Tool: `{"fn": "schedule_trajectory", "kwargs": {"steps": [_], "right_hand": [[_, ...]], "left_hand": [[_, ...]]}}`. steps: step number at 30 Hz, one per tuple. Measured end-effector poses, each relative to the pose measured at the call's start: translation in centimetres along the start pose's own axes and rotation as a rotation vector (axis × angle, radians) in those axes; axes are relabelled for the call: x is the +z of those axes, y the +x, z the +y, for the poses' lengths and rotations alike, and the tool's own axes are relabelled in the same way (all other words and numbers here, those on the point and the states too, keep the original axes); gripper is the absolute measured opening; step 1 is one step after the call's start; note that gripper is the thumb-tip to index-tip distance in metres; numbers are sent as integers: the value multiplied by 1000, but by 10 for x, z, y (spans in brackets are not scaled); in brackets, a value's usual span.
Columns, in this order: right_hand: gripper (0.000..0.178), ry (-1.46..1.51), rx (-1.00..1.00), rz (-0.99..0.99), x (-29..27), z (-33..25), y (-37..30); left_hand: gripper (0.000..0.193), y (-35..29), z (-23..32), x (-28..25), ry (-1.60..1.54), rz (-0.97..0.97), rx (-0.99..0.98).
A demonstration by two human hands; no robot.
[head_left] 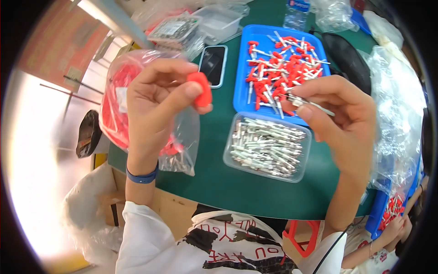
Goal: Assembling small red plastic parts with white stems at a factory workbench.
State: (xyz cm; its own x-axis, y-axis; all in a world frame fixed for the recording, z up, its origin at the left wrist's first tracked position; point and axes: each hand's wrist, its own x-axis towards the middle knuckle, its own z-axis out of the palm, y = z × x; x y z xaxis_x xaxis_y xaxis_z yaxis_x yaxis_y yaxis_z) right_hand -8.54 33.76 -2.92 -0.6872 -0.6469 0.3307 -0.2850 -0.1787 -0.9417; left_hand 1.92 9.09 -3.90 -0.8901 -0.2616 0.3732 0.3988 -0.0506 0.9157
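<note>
My left hand [153, 100] pinches a red plastic piece [200, 89] between thumb and fingers, raised above the green table. Opposite it, my right hand [346, 118] grips a thin rod [312, 103] with white and metal parts; whether it is a single rod I cannot tell. Behind the right hand lies a blue tray [238, 82] of red pieces with white rods [285, 68] joined to many of them. Nearer to me stands a clear plastic tub [226, 153] full of pale rods with metal tips [267, 148].
A clear bag of red pieces [116, 102] sits on the left. A phone [213, 66], clear boxes [216, 23], a water bottle [296, 18] and a black case [349, 59] lie farther back. Plastic wrapping [397, 118] covers the right, near another person's hands [397, 230].
</note>
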Motion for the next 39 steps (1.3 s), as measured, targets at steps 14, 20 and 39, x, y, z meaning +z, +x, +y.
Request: {"fn": "schedule_trajectory", "kwargs": {"steps": [14, 20, 39], "right_hand": [[18, 314, 17, 79, 4, 21, 9], [17, 308, 41, 70, 7, 30, 15], [13, 79, 126, 163, 2, 23, 16]], "left_hand": [[16, 43, -31, 62, -229, -158, -5], [17, 51, -36, 50, -346, -195, -134], [77, 57, -35, 43, 273, -310, 274]]}}
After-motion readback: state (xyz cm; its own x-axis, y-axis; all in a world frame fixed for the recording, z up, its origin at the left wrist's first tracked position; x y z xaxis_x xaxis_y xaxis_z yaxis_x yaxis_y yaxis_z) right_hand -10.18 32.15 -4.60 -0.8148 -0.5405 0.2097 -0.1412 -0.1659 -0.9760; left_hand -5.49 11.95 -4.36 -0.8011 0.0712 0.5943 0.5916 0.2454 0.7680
